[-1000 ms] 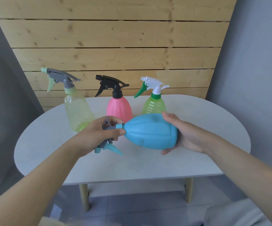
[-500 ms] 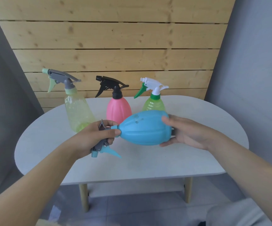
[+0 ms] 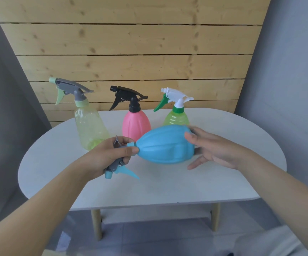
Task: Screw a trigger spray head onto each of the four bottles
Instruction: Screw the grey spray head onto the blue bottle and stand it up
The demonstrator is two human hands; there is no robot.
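A blue ribbed bottle (image 3: 164,145) lies on its side in the air above the white table (image 3: 168,187), its neck pointing left. My left hand (image 3: 105,156) grips the grey and blue trigger spray head (image 3: 120,168) at that neck, with the trigger pointing down. At the bottle's base, my right hand (image 3: 216,148) has its fingers spread nearly straight against the bottle. Its thumb hangs below the bottle, apart from it.
Three bottles with spray heads stand upright at the back of the table: a tall pale yellow one (image 3: 90,130) on the left, a pink one (image 3: 134,124) in the middle and a green one (image 3: 176,118) behind the blue bottle. A wooden plank wall rises behind them.
My right hand has loosened from cupping the bottle's base to spread fingers on it. The bottle has turned and its base has risen a little. My left hand has kept its hold on the spray head.
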